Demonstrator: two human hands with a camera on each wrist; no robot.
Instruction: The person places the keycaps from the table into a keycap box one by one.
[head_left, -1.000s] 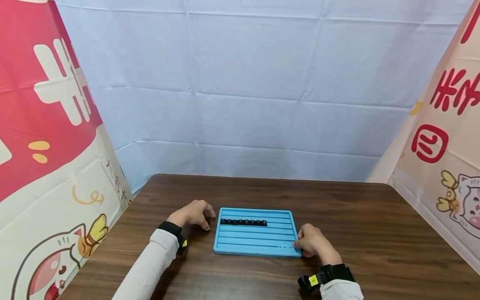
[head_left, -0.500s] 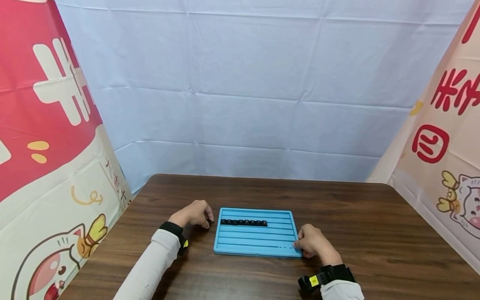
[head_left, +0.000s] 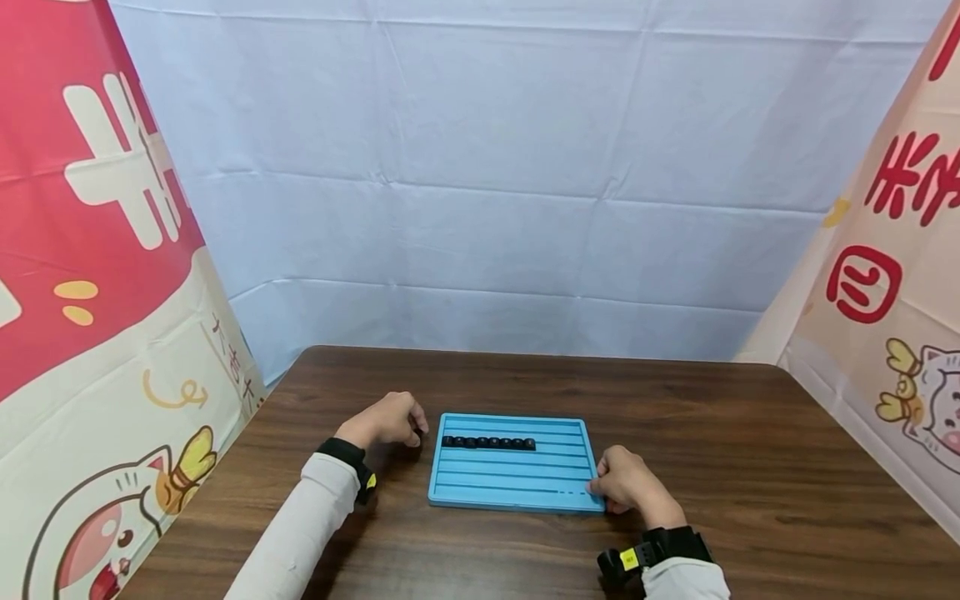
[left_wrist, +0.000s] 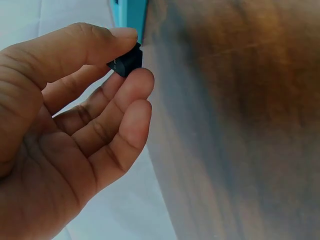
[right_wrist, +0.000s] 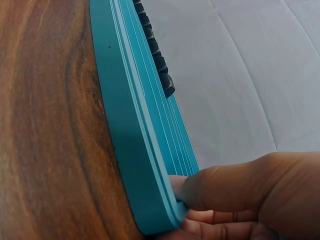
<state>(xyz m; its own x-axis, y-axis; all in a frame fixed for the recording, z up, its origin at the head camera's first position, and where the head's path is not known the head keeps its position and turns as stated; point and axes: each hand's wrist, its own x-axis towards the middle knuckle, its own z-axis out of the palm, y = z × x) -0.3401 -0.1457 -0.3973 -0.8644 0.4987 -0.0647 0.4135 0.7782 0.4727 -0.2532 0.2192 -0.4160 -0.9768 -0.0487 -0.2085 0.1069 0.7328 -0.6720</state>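
My left hand [head_left: 388, 418], just left of the blue tray, pinches a small black keycap [left_wrist: 129, 62] between thumb and fingertips. Its other fingers curl loosely below in the left wrist view. The ridged light-blue tray [head_left: 495, 492] lies flat on the table. Several black keycaps [head_left: 489, 443] stand side by side in one of its upper grooves, starting from the left wall. At the tray's near right corner, my right hand [head_left: 628, 483] grips the rim, thumb over the top. Some of its fingers are hidden behind the corner in the right wrist view.
The brown wooden table [head_left: 712, 450] extends around the tray on all sides. A pale cloth backdrop [head_left: 487, 167] hangs behind it, with printed cloths [head_left: 150, 333] at left and right. Each wrist wears a black strap with a camera.
The left thumb and fingers have come together, and a black keycap now shows between them. That hand has shifted slightly up and away from the person. The right hand stays on the tray corner.
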